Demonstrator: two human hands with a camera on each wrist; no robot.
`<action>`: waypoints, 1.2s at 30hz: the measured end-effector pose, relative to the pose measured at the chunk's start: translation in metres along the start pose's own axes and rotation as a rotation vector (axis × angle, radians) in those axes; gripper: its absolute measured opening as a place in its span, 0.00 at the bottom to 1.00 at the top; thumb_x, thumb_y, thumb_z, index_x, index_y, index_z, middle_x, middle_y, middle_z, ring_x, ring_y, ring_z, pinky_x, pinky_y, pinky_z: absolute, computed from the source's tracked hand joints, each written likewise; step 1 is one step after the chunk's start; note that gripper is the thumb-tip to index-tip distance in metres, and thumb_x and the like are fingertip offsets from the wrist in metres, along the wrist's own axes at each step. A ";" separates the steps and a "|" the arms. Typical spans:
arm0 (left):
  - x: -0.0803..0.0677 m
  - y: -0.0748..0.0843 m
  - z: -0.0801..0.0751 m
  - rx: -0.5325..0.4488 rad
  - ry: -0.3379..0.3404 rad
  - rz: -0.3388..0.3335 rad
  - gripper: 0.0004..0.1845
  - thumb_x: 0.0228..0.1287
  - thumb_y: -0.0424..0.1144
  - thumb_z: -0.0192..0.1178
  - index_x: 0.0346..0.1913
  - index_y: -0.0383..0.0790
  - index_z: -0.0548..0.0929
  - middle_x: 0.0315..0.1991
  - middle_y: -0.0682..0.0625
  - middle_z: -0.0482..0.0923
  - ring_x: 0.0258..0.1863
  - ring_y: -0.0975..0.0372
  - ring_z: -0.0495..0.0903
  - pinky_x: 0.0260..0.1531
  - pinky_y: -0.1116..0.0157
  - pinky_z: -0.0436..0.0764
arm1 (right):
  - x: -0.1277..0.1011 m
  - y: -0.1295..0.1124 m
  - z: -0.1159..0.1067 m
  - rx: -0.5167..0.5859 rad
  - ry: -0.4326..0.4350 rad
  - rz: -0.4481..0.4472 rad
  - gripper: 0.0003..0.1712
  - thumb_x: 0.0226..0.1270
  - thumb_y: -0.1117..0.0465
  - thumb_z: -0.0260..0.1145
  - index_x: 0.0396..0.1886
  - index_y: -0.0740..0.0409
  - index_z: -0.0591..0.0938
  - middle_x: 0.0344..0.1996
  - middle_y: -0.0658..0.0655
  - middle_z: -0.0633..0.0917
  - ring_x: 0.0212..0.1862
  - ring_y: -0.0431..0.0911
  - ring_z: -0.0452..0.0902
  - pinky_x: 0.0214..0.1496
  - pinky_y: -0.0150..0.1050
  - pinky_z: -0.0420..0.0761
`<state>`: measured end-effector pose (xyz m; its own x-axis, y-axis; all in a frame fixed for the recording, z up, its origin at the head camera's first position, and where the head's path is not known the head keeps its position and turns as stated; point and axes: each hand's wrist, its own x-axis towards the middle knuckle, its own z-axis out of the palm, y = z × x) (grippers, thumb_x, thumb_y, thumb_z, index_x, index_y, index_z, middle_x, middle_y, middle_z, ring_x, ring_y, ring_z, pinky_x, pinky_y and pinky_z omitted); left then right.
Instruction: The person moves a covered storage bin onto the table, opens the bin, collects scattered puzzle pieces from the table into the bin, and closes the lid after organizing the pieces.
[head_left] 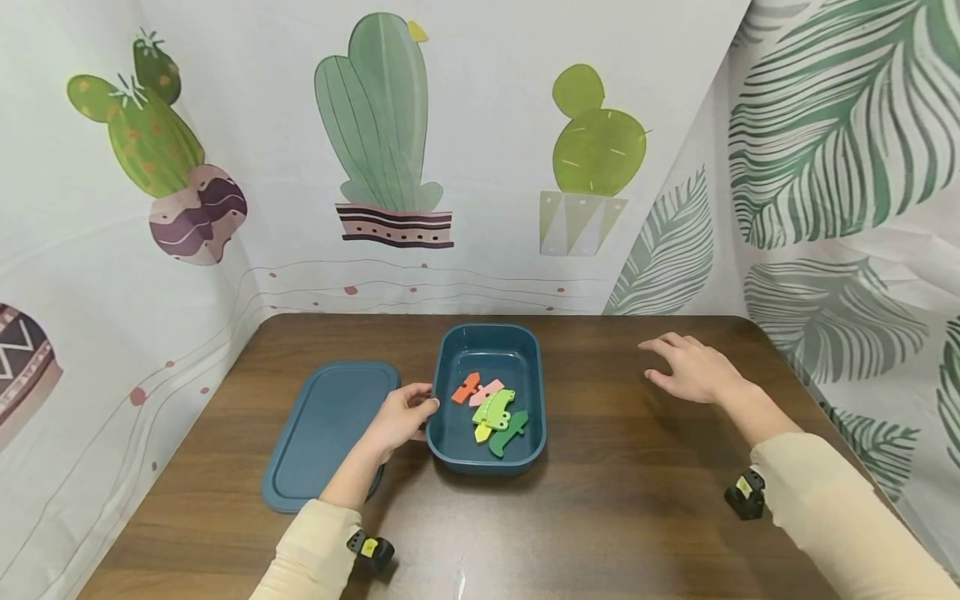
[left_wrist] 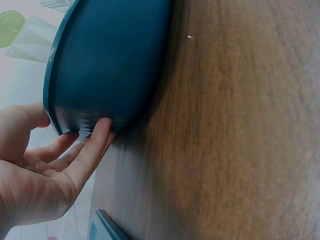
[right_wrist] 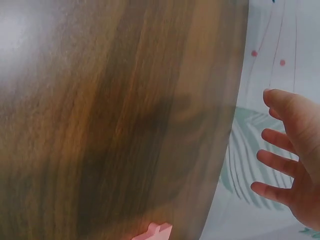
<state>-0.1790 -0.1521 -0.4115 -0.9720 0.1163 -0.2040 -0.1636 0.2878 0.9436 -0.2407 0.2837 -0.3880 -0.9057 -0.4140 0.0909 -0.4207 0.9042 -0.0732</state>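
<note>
A dark blue rectangular box (head_left: 490,354) stands on the table with its top uncovered. My left hand (head_left: 401,419) holds the box at its left side. In the left wrist view the thumb is at the rim and the fingers (left_wrist: 90,155) lie against the outer wall. Inside the box lie an orange piece (head_left: 467,387), a pink piece (head_left: 486,392), a light green crocodile-head piece (head_left: 495,409), a yellow piece (head_left: 483,433) and a dark green tail-like piece (head_left: 510,434). My right hand (head_left: 690,367) hovers over the table's right side, fingers spread, holding nothing.
The blue lid (head_left: 330,433) lies flat left of the box. A pink piece (right_wrist: 156,232) shows at the bottom of the right wrist view, mostly cut off. A brown wooden table (head_left: 600,500) meets a printed cloth (head_left: 487,167) behind it.
</note>
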 end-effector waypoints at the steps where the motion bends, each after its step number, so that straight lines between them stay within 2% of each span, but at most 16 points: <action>1: 0.000 0.000 0.000 -0.002 0.000 0.000 0.23 0.64 0.33 0.53 0.60 0.26 0.68 0.48 0.33 0.74 0.38 0.50 0.79 0.31 0.58 0.84 | -0.001 0.002 0.000 0.002 -0.001 0.005 0.27 0.61 0.53 0.61 0.60 0.55 0.72 0.54 0.64 0.74 0.54 0.64 0.70 0.46 0.62 0.72; 12: 0.000 -0.001 0.000 -0.008 -0.002 -0.002 0.23 0.64 0.33 0.53 0.60 0.26 0.67 0.49 0.33 0.74 0.42 0.48 0.78 0.32 0.57 0.84 | -0.016 0.022 -0.001 0.020 0.022 0.048 0.27 0.59 0.52 0.62 0.58 0.57 0.73 0.52 0.67 0.75 0.51 0.66 0.71 0.39 0.62 0.74; 18: -0.001 0.001 0.000 -0.004 0.000 -0.005 0.23 0.64 0.33 0.52 0.61 0.26 0.67 0.49 0.32 0.73 0.42 0.48 0.78 0.33 0.55 0.83 | -0.023 0.035 0.002 0.030 -0.013 0.103 0.28 0.60 0.51 0.61 0.58 0.57 0.72 0.53 0.69 0.73 0.51 0.69 0.69 0.39 0.62 0.74; 26: -0.001 0.000 -0.001 -0.015 -0.002 -0.003 0.23 0.64 0.33 0.53 0.60 0.26 0.67 0.49 0.32 0.73 0.41 0.48 0.78 0.32 0.57 0.84 | -0.031 0.050 0.011 0.037 -0.077 0.166 0.32 0.60 0.49 0.61 0.60 0.60 0.69 0.53 0.73 0.70 0.51 0.72 0.67 0.30 0.59 0.76; 28: -0.001 0.000 -0.001 -0.016 0.000 -0.001 0.23 0.64 0.33 0.53 0.60 0.26 0.67 0.49 0.32 0.73 0.41 0.49 0.78 0.32 0.57 0.84 | -0.034 0.052 0.013 0.043 -0.089 0.185 0.33 0.60 0.48 0.60 0.60 0.61 0.67 0.52 0.73 0.69 0.50 0.71 0.67 0.27 0.54 0.76; 32: 0.000 -0.001 -0.001 -0.014 0.001 0.002 0.24 0.64 0.33 0.53 0.61 0.26 0.67 0.49 0.32 0.73 0.42 0.49 0.78 0.33 0.55 0.83 | -0.041 0.056 0.018 0.098 -0.125 0.233 0.35 0.61 0.48 0.59 0.62 0.62 0.64 0.53 0.75 0.66 0.36 0.61 0.76 0.16 0.42 0.73; 34: 0.000 -0.002 -0.001 -0.012 -0.001 0.001 0.24 0.64 0.33 0.53 0.61 0.26 0.66 0.49 0.32 0.73 0.42 0.48 0.78 0.34 0.55 0.83 | -0.045 0.057 0.020 0.124 -0.144 0.257 0.35 0.62 0.48 0.58 0.63 0.63 0.63 0.54 0.75 0.64 0.25 0.53 0.75 0.13 0.39 0.70; 36: 0.000 -0.002 -0.001 -0.010 -0.001 0.001 0.24 0.64 0.33 0.53 0.61 0.26 0.66 0.49 0.33 0.73 0.42 0.48 0.78 0.34 0.55 0.83 | -0.048 0.060 0.022 0.124 -0.148 0.268 0.35 0.62 0.48 0.58 0.63 0.63 0.62 0.53 0.75 0.65 0.22 0.48 0.72 0.13 0.38 0.68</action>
<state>-0.1791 -0.1532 -0.4129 -0.9720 0.1177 -0.2035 -0.1644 0.2786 0.9462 -0.2237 0.3553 -0.4182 -0.9789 -0.1819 -0.0930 -0.1611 0.9673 -0.1959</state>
